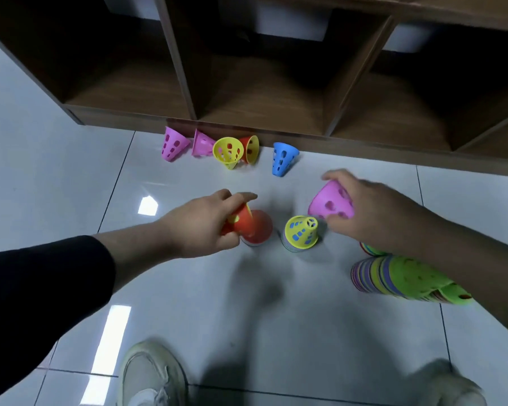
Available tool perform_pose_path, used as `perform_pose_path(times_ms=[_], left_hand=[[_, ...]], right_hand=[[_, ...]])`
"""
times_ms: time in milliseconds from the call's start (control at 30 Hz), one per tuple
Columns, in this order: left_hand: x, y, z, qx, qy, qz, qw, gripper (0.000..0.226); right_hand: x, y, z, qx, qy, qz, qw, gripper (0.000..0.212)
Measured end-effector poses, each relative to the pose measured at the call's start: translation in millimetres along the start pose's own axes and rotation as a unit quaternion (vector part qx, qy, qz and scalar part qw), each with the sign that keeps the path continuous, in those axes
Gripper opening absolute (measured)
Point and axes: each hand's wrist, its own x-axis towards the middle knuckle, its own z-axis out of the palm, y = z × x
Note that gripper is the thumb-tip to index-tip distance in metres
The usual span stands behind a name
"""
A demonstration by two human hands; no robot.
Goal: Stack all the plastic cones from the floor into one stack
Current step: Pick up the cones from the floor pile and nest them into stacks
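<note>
Cones lie scattered against the wooden shelf.

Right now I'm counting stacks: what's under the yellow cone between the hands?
The yellow cone tops a short stack; rims of other cones peek out beneath it. How many it covers cannot be seen.

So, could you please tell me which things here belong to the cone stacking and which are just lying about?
Part of the job:
- pink cone in right hand
- red cone in left hand
- red-topped stack
- yellow-topped stack
- green-topped stack lying on its side
- five loose cones by the shelf

Just there:
- wooden shelf unit
- shoes
</note>
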Motion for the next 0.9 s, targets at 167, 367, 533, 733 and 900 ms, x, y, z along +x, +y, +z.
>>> perform_pose_path(times_ms=[167,367,533,733,900], left_hand=[[10.4,15.1,3.5,0.132,-0.074,0.019,0.988,0.08],[61.7,40.2,14.9,0.258,-0.124,-0.003,0.958,0.072],[70.1,40.0,24.9,0.149,-0.101,-0.014,0.984,0.079],[51.5,-3.5,26.6,0.092,0.07,0.002,0.993,0.075],[79.9,-48.5,17.5,0.132,0.12,-0.117,0.977,0.061]], right_hand=[[-10.4,-5.1,25.5,-0.083,-0.08,-0.001,0.993,0.085],[18.5,-21.3,44.9,-0.17,-0.14,0.021,0.975,0.064],[25.6,-23.6,56.3,-0.16,-0.127,0.035,0.978,0.046],[40.0,-2.3,56.2,-0.017,0.029,0.039,0.999,0.063],[95.9,20.8,56.2,0.036,0.003,0.08,0.996,0.046]])
